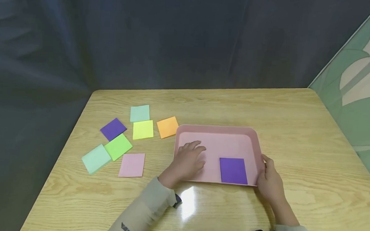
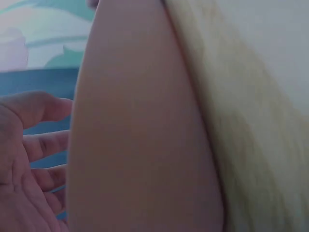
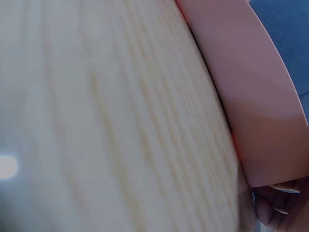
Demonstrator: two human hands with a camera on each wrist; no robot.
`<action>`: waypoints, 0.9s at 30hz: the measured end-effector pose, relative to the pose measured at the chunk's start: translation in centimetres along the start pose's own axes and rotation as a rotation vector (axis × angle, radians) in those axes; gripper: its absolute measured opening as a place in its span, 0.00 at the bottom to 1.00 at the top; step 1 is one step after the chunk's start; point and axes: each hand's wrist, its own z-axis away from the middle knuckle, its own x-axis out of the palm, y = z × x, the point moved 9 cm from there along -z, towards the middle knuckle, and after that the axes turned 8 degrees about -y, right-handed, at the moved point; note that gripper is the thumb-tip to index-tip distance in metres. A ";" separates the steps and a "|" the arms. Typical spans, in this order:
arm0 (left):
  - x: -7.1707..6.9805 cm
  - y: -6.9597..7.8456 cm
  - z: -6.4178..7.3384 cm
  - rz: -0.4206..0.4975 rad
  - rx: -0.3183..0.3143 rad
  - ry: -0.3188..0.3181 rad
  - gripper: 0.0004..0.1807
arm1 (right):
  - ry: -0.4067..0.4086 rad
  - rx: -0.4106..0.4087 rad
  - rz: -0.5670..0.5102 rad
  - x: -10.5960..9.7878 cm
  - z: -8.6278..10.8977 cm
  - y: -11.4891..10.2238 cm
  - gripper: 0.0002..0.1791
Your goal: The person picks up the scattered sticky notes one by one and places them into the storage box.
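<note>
A shallow pink tray (image 1: pixel 215 129) lies on the wooden table, and one purple sticky note (image 1: pixel 233 170) sits inside it near the front right. Over the tray's left side is my left hand (image 1: pixel 186 163), its fingers spread and loosely bent, holding nothing. The left wrist view shows that hand (image 2: pixel 29 159) beside the tray's outer wall (image 2: pixel 140 116). My right hand (image 1: pixel 269 179) grips the tray's right side near the front corner. In the right wrist view its curled fingers (image 3: pixel 275 210) are partly hidden at the tray's corner (image 3: pixel 270 164).
Left of the tray lie square sticky notes: orange (image 1: pixel 167 127), yellow (image 1: pixel 143 130), mint (image 1: pixel 140 113), purple (image 1: pixel 113 129), green (image 1: pixel 119 147), a thicker mint pad (image 1: pixel 96 159) and pink (image 1: pixel 131 165). A dark curtain (image 1: pixel 188 40) hangs behind the table.
</note>
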 end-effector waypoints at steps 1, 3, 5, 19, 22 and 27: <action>-0.3 -0.5 0.3 0.021 -0.011 0.019 0.22 | 0.002 -0.005 0.002 0.0 -0.1 -0.1 0.22; -1.0 -1.5 0.9 0.067 -0.036 0.048 0.22 | 0.008 -0.013 0.006 -0.1 -0.1 -0.2 0.22; -1.5 -2.5 1.4 0.114 -0.060 0.070 0.21 | 0.011 -0.018 0.008 -0.1 -0.2 -0.3 0.22; -2.5 -9.2 5.7 0.269 -0.299 0.176 0.25 | 0.003 -0.002 0.011 0.0 -0.1 -0.1 0.22; -2.4 -10.6 6.6 0.250 -0.374 0.158 0.28 | 0.002 -0.005 0.007 0.0 -0.1 -0.1 0.22; -1.7 -12.7 7.8 0.209 -0.476 0.109 0.30 | 0.004 -0.010 0.007 0.0 -0.1 -0.1 0.22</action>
